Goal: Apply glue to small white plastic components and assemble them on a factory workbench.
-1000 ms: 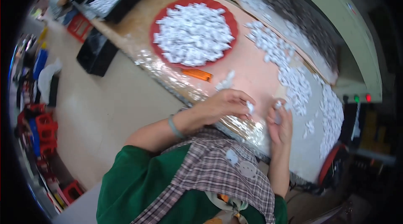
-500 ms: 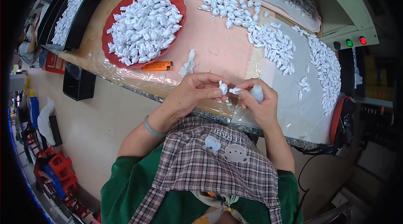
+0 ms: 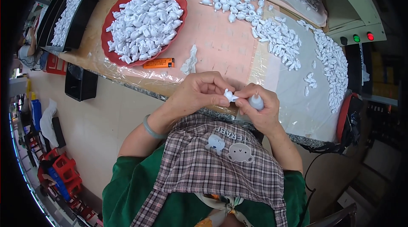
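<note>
My left hand (image 3: 196, 92) pinches a small white figure piece (image 3: 228, 94), rounded with little ear-like bumps, between thumb and fingers. Against it, my right hand (image 3: 267, 112) presses a narrow white part (image 3: 236, 98) with thumb and forefinger; the two pieces appear to touch. Tucked in the same right hand is a small pale squeeze bottle (image 3: 256, 102), its tip pointing up. Both hands are over the near edge of the table.
A red scalloped bowl (image 3: 182, 4) heaped with white pieces stands back left, an orange lighter (image 3: 159, 63) and crumpled tissue (image 3: 189, 60) beside it. Rounded pieces (image 3: 231, 4), slim parts (image 3: 278, 38) and another pile (image 3: 333, 69) lie right. A machine with lit buttons (image 3: 357, 38) borders them.
My right hand has brought the narrow part up against the white figure piece. The squeeze bottle has turned in my grip, so its tip now shows.
</note>
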Demonstrator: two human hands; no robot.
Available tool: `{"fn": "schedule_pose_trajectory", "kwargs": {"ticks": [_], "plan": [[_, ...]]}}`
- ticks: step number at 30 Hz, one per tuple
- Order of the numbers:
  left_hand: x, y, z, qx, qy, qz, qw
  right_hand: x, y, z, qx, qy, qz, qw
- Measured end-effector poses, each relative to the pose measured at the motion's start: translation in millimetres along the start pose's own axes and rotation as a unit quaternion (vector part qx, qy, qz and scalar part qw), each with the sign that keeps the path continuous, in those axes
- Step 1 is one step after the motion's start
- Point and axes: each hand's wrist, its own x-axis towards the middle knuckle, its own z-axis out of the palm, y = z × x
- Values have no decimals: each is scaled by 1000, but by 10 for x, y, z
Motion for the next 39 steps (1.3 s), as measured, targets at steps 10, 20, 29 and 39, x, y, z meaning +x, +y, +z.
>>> {"fn": "schedule_pose_trajectory", "kwargs": {"ticks": [10,20,29,39], "plan": [[-98,98,107,110,-20,44,993,-86,-26,-3,-105,-4,-222,969],[-105,125,142,254,-15,140,957,-114,-44,-12,-124,-1,-239,963],[-98,109,128,276,-17,140,951,-123,2,1,-127,4,-235,964],[-64,11,84,278,-19,161,947,-87,53,7,-137,15,-257,957]]}}
